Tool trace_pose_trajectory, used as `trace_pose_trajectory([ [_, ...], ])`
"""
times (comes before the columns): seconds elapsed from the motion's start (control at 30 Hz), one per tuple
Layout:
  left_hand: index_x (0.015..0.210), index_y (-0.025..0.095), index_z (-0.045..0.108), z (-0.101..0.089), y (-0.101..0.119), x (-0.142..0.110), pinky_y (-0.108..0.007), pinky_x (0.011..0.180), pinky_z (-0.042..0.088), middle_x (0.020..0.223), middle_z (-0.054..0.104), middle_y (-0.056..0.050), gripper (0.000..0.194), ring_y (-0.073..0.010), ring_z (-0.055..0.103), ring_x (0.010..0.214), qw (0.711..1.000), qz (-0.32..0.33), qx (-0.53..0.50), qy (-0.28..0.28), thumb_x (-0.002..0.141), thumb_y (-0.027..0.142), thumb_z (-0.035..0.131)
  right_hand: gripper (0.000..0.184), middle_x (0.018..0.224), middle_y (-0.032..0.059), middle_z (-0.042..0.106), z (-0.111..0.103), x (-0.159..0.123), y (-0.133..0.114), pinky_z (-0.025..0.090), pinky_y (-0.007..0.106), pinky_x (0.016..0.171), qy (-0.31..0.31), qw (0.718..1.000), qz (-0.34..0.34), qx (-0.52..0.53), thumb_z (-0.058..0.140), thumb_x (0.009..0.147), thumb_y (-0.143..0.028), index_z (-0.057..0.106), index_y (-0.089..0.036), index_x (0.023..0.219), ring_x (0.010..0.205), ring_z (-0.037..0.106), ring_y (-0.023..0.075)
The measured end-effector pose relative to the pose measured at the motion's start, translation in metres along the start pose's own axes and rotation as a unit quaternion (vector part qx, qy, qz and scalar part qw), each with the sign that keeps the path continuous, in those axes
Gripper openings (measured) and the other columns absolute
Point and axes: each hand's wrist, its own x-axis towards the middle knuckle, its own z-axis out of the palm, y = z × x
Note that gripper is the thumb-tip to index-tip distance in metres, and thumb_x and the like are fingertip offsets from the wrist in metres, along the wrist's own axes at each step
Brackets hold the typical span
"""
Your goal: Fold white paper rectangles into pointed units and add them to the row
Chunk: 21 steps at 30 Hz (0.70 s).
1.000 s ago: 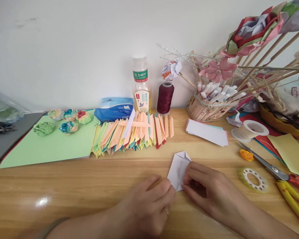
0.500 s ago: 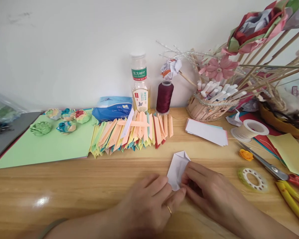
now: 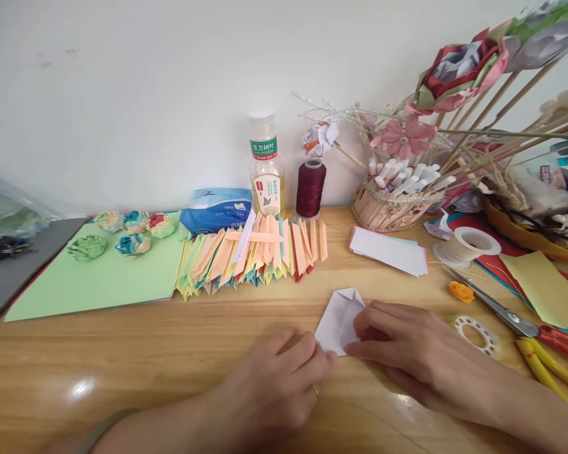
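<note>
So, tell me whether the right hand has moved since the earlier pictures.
Yes. Judged against the tape, the right hand has shifted rightward, with its wrist side now closer to the tape.

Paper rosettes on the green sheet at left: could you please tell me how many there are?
5: back-left rosette, back-middle rosette, back-right rosette, front-left rosette and front-right rosette.

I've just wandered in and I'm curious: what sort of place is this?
Probably a paper-crafting corner, whether at home or in a workshop I can't tell: it has a row of folded, many-coloured paper pieces, red-handled metal scissors and a tall dark-red spool of thread.
</note>
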Motion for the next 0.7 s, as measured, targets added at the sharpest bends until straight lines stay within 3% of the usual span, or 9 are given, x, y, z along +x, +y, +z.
trace_pose_trajectory([
  [0.1,0.109,0.008,0.06,-0.001,-0.001,-0.001,-0.04,0.084,0.039,0.104,0.062,-0.008,0.028,-0.0223,0.052,0.098,0.997,-0.037,0.074,-0.001,0.094,0.012,0.037,0.022,0.083,0.0032,0.06,0.0,0.001,-0.011,0.04,0.032,0.068,-0.001,0.999,-0.035,-0.003,0.05,0.079,-0.01,0.062,-0.022,0.093,0.078,0.052,0.0185],
  [0.17,0.109,0.009,0.06,-0.002,-0.002,-0.002,-0.04,0.082,0.04,0.106,0.063,-0.008,0.028,-0.0222,0.052,0.096,0.994,-0.069,0.086,0.006,0.094,0.012,0.037,0.023,0.085,0.0026,0.061,0.007,0.004,-0.019,0.041,0.034,0.071,-0.006,1.0,-0.02,-0.01,0.05,0.081,-0.011,0.061,-0.022,0.097,0.08,0.052,0.0191],
  [0.37,0.102,0.008,0.062,0.0,-0.002,-0.004,-0.031,0.067,0.042,0.09,0.064,-0.004,0.022,-0.0165,0.053,0.077,0.998,-0.062,-0.011,0.02,0.094,0.013,0.042,0.016,0.085,0.0024,0.059,0.019,0.007,-0.023,0.043,0.032,0.069,0.042,0.998,0.023,0.044,0.05,0.088,-0.02,0.06,-0.023,0.1,0.078,0.053,0.0172],
  [0.5,0.103,0.007,0.061,0.002,-0.004,-0.004,-0.033,0.074,0.044,0.097,0.064,-0.005,0.022,-0.0174,0.054,0.086,0.998,-0.048,-0.028,0.009,0.094,0.01,0.041,0.019,0.081,0.0039,0.059,0.02,0.008,-0.01,0.044,0.028,0.063,0.168,0.974,0.129,0.075,0.042,0.092,-0.021,0.06,-0.02,0.09,0.074,0.055,0.0152],
  [0.6,0.1,0.007,0.062,0.002,-0.009,-0.002,-0.034,0.077,0.045,0.101,0.064,-0.005,0.023,-0.0174,0.054,0.088,0.999,-0.035,-0.041,0.008,0.094,0.009,0.04,0.017,0.08,0.0032,0.059,0.023,0.012,-0.004,0.045,0.028,0.06,0.155,0.961,0.214,0.087,0.045,0.09,-0.023,0.059,-0.02,0.082,0.07,0.057,0.015],
  [0.7,0.1,0.01,0.063,0.002,-0.02,0.001,-0.034,0.08,0.045,0.106,0.065,-0.004,0.022,-0.0177,0.055,0.089,0.999,-0.015,-0.037,0.015,0.094,0.01,0.042,0.014,0.079,0.002,0.061,0.025,0.018,-0.003,0.045,0.028,0.059,0.132,0.956,0.242,0.097,0.047,0.088,-0.023,0.06,-0.021,0.082,0.068,0.058,0.0149],
])
